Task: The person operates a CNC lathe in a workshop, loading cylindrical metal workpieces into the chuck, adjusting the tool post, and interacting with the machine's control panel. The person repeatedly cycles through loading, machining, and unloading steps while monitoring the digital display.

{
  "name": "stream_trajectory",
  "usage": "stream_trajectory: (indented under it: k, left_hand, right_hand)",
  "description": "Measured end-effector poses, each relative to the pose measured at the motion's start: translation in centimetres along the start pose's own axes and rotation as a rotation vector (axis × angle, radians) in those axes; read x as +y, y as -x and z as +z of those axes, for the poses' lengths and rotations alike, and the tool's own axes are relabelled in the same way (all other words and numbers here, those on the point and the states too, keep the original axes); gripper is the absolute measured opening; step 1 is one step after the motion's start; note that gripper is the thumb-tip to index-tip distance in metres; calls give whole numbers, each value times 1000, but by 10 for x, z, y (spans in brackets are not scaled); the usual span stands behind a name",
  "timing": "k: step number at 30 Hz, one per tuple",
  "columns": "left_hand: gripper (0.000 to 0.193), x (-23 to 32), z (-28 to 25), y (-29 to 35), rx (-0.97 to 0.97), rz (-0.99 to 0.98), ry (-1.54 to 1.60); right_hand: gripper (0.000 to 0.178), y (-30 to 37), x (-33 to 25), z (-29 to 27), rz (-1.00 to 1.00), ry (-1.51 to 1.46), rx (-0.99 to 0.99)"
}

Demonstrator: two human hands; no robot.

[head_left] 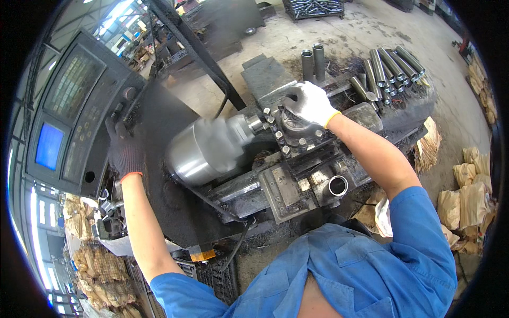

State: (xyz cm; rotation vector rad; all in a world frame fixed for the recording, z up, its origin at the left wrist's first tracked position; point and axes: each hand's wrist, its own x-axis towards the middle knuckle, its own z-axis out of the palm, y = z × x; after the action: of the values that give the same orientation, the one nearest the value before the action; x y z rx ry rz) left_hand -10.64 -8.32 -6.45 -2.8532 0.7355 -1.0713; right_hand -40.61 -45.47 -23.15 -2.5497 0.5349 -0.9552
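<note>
One left hand (125, 147), one right hand (312, 104). One lathe (241, 188), with one panel (79, 132), one screen (49, 146), one chuck (199, 151) and one tool post (298, 130) sporting at least five bolts (303, 142). Two upright tubes (319, 62) along the lathe's far edge, and I get ten-plus lying tubes (377, 68) at its far right corner, too jumbled to count exactly. One open tube end (338, 185) by the near edge. Past that, one crate (315, 17) and at least four sacks (473, 196).
</note>
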Motion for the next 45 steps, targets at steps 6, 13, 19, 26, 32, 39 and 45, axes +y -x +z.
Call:
stream_trajectory:
  k: [6, 13, 19, 26, 32, 39, 45]
  left_hand:
    - [67, -30, -49, 44, 71, -178, 43]
    - [53, -117, -81, 34, 79, -444, 59]
    - [53, -148, -70, 18, -6, -535, 0]
    - [57, -124, -71, 26, 12, -387, 19]
    - [59, -22, -35, 23, -189, -196, -53]
    - [77, 6, -6, -25, -395, -106, -117]
    - [66, 9, -5, -17, -203, -121, -30]
  right_hand:
    - [25, 3, -8, -20, 20, -55, -74]
    - [23, 0, 7, 5, 3, -40, 11]
    - [22, 0, 4, 3, 16, -29, 8]
    - [24, 0, -6, -2, 41, -13, 4]
    - [26, -2, -2, -3, 60, 1, -57]
    - [28, 0, -13, -11, 41, -47, -21]
    - [31, -3, 1, 3, -4, -55, 11]
